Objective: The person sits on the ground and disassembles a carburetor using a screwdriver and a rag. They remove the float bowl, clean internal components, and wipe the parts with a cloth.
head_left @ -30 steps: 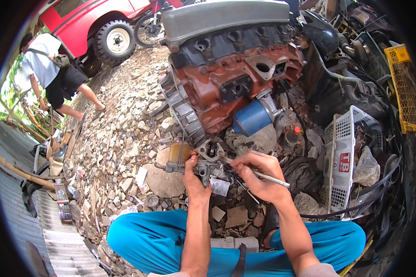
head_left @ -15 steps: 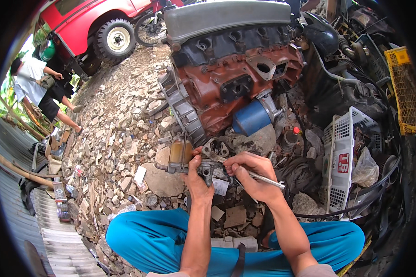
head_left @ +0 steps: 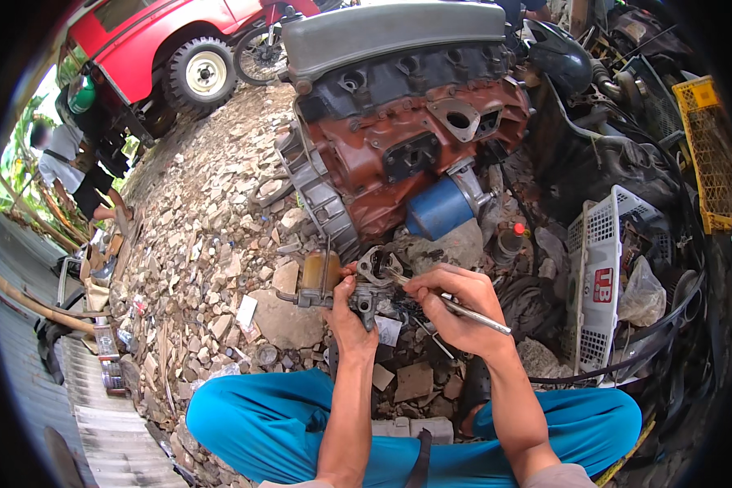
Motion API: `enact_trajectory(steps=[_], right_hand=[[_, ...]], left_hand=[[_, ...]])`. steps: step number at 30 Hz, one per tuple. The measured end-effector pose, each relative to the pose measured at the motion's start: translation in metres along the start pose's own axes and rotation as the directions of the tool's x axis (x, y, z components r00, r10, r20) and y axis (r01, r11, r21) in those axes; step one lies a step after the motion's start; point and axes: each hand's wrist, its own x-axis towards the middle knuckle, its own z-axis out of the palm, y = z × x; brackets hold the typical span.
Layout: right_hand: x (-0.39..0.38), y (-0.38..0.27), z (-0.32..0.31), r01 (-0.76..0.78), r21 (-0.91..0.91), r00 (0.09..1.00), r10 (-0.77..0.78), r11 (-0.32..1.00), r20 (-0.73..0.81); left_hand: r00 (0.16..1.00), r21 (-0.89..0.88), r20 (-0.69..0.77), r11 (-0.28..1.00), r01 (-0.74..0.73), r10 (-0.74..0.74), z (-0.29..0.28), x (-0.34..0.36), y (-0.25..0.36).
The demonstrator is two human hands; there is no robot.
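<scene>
A metal pump assembly (head_left: pixel 368 289) with an amber bowl (head_left: pixel 317 270) and an open flange on top is gripped in my left hand (head_left: pixel 351 324), thumb along its body. My right hand (head_left: pixel 464 313) pinches a long silver tool (head_left: pixel 484 320), its far end at the flange opening, where the exact contact is too small to tell. Just beyond both hands lies a rust-red engine block (head_left: pixel 354 175) with a grey cover (head_left: pixel 394 32) and a blue cylindrical filter (head_left: pixel 439 207). A red-capped bottle (head_left: pixel 511 244) stands right of the filter.
A white crate (head_left: pixel 594 337) with parts and a yellow crate (head_left: pixel 708 154) are at right, among black hoses. Rubble (head_left: pixel 211 276) covers the ground. Corrugated sheeting (head_left: pixel 114 439) is at lower left. A red vehicle (head_left: pixel 122 53) stands behind; a person (head_left: pixel 65 167) is at far left.
The person at far left has moved back toward the red vehicle's rear. My right hand and its tool have shifted slightly at the flange; my left hand stays on the assembly.
</scene>
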Motion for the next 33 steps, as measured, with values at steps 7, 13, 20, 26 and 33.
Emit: enact_trajectory(steps=[7,13,20,26,33], right_hand=[[-0.001,0.009,-0.008,-0.040,-0.026,0.997,0.041,0.999,0.068],[0.001,0.002,0.001,0.000,0.043,1.000,-0.001,0.999,0.024],[0.001,0.002,-0.005,-0.011,0.019,1.000,0.012,1.000,-0.016],[0.002,0.013,-0.014,-0.061,-0.095,0.998,0.063,0.994,0.023],[0.002,0.017,-0.009,-0.026,-0.039,1.000,0.026,0.999,-0.016]], left_hand=[[1.000,-0.004,0.005,1.000,0.017,-0.017,0.001,-0.003,-0.001],[0.999,-0.052,0.009,0.998,0.040,-0.039,-0.004,0.001,-0.006],[0.999,-0.043,-0.024,0.998,0.044,-0.045,-0.005,0.002,-0.006],[0.999,0.005,-0.036,0.999,0.033,-0.033,-0.008,0.006,-0.006],[0.994,-0.058,-0.017,0.993,0.106,-0.107,-0.006,0.005,-0.001]])
